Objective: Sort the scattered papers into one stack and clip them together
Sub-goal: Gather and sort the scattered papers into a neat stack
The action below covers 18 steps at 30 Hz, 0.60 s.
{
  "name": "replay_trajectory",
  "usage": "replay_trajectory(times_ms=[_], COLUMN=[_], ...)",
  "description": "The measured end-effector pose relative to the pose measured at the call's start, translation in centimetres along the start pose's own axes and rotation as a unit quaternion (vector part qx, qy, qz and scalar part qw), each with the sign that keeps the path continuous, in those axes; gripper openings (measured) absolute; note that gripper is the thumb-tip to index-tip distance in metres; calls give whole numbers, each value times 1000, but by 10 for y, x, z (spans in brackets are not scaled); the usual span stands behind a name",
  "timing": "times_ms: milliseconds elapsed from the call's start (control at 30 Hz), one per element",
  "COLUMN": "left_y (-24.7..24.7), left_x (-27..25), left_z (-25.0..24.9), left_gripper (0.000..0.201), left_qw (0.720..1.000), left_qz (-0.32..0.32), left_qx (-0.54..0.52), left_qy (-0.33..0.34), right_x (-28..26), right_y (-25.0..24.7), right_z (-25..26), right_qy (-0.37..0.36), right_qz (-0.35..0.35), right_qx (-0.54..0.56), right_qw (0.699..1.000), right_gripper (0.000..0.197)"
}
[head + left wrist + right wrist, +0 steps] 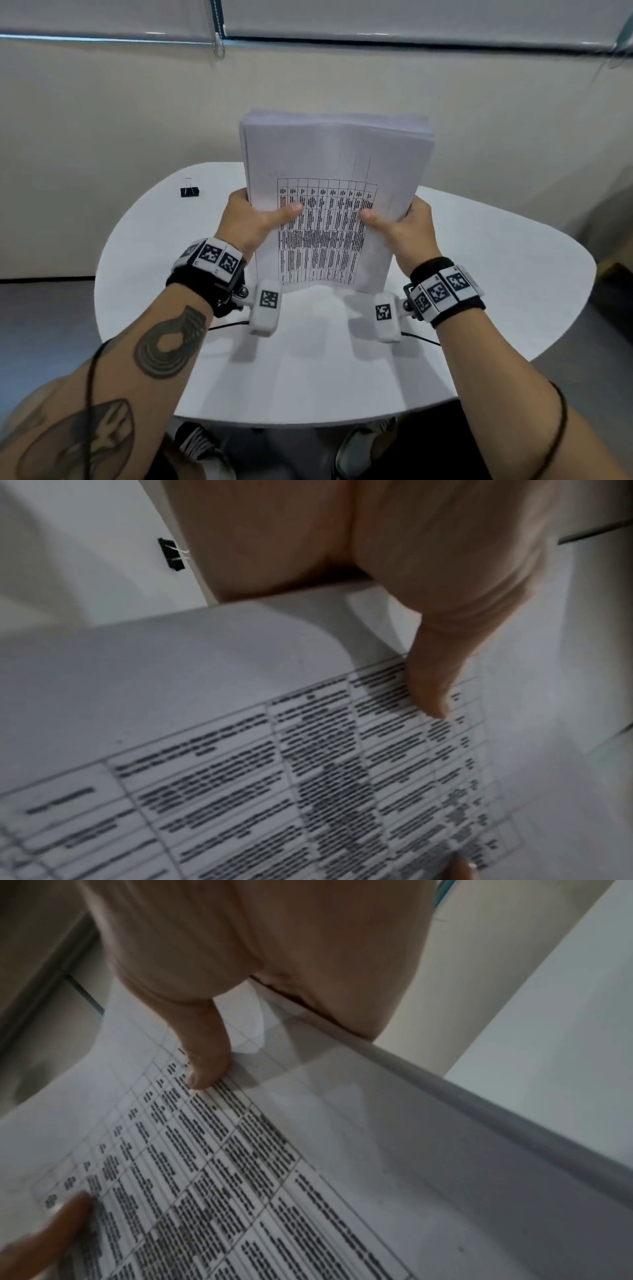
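A thick stack of white papers [337, 192] is held upright on its lower edge on the smooth white rounded table [496, 260]. It is gripped at one side edge by the left hand [255, 224] and at the other by the right hand [406, 228], each thumb laid flat on the front sheet. A ruled table of dense black print is carried on that matte sheet; the writing is too blurred to be read. A black binder clip [189, 191] with wire handles lies on the tabletop, well apart to the left.
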State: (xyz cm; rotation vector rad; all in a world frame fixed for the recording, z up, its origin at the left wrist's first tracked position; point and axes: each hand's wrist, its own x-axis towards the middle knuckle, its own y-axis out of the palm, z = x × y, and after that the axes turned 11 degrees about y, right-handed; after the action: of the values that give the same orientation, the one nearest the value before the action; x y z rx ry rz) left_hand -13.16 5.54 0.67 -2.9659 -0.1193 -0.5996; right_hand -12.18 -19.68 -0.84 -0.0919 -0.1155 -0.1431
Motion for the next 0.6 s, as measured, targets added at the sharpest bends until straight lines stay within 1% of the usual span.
replay_trajectory(times_ms=[33,67,167,233,267,333,400,433,500,600], left_y=[1,0,1,3,6,13,17,18,18,16], left_x=[-2,-2,-6,-4,-4,-6,-9,-11,-13,-7], left_z=[0,2,2,4,4,5,7,8,12,3], left_gripper=[89,92,81,78,73,53,36,29,25,24], left_qw=[1000,1000,1000,999,1000,999,997,996,996,993], left_qz=[0,-1,-1,-11,-15,-31,-57,-63,-69,-70], left_qx=[7,10,-29,-39,-15,38,55,57,57,81], left_qy=[-1,-3,-10,-15,-11,6,22,29,29,40], right_x=[0,1,-2,0,3,5,5,3,1,2], right_y=[0,-1,-4,-3,-1,2,3,4,5,4], right_z=[2,4,15,19,18,15,11,12,11,17], right_qy=[0,-4,-22,-19,-16,-14,-14,-15,-22,-45], right_qz=[-1,-1,-2,5,4,-8,-16,-19,-31,-47], right_qx=[-3,0,25,43,50,50,43,45,48,12], right_qw=[1000,1000,999,999,999,999,999,999,998,998], right_gripper=[36,37,47,47,46,49,54,48,40,40])
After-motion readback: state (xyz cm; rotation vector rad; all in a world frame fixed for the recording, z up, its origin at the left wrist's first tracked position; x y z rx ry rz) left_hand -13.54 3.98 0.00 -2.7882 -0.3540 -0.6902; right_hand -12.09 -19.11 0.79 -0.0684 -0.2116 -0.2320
